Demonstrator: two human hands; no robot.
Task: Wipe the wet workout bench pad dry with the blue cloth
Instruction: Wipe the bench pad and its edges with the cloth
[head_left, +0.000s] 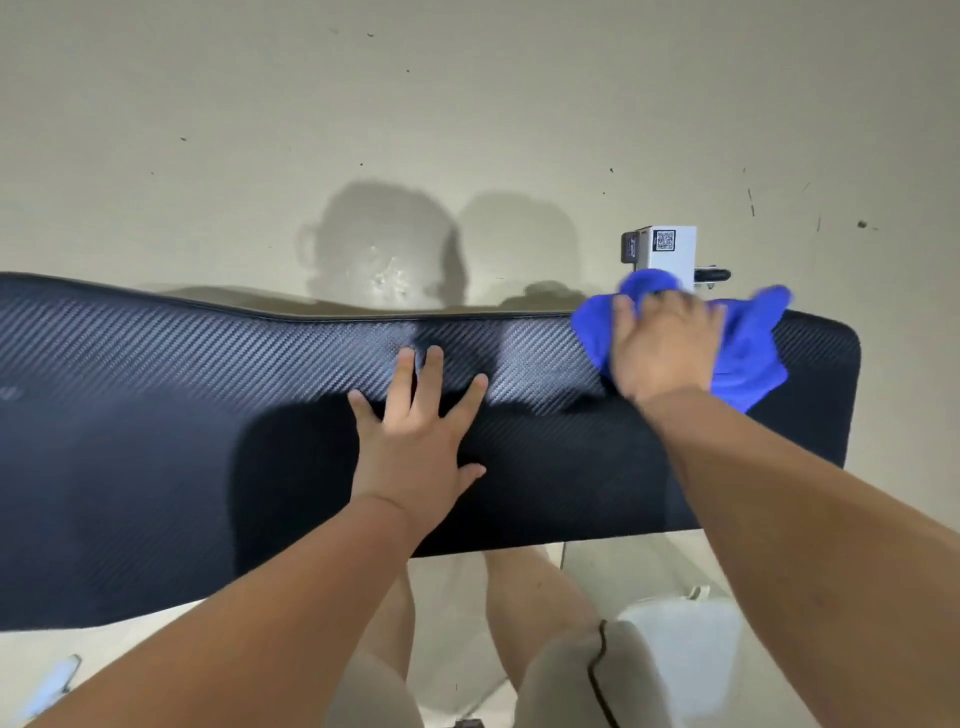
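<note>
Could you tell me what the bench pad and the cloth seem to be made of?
Pad: probably vinyl or faux leather, black, with a carbon-fibre-style weave pattern and a slight sheen where light hits. Cloth: soft blue fabric, possibly microfibre; it bunches and folds loosely under the right hand.

— Any writing you can read here?

— Hardly any. The one printed sign is a QR code (665, 240), black on white, on the upper face of a small white box (673, 254) just beyond the far edge of the bench pad (208, 395).

— Any words or numbers beside it?

— None legible. A dark part (630, 248) on the box's left side carries some marking, too small and blurred to read.

— And the pad?

— A faint mark sits near its left edge; I cannot tell what it says.
</note>
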